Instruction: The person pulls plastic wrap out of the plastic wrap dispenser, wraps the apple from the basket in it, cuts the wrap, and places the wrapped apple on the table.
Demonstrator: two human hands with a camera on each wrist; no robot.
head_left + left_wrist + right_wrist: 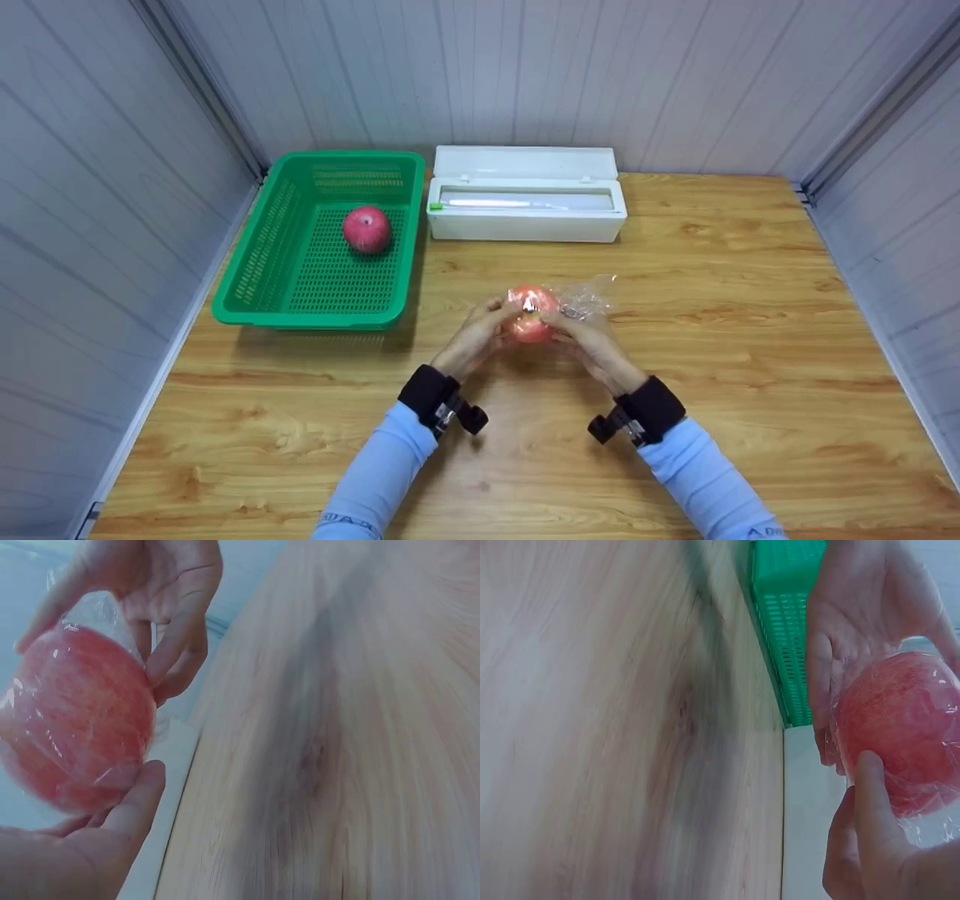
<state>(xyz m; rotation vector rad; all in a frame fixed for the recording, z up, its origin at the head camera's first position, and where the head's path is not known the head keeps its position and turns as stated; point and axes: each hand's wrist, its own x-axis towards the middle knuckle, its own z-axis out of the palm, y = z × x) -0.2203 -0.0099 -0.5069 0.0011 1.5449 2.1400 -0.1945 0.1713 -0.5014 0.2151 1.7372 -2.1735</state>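
Note:
Between both hands, in front of the white box, is a red apple (534, 330) covered in clear plastic wrap (589, 298). The loose end of the wrap sticks out to the right in the head view. My left hand (475, 337) holds the apple from its left side, thumb on top. From the other side my right hand (592, 343) grips it, thumb over the wrap. In the left wrist view the film lies tight and shiny on the apple (86, 720). The right wrist view shows fingers of both hands round the wrapped apple (900, 727).
A green basket (411, 247) stands at the back left with an unwrapped red apple (367, 229) in it. Beside it, against the back wall, a white wrap dispenser box (525, 228) has its lid up and a roll of film inside. Panel walls enclose the wooden table (735, 315).

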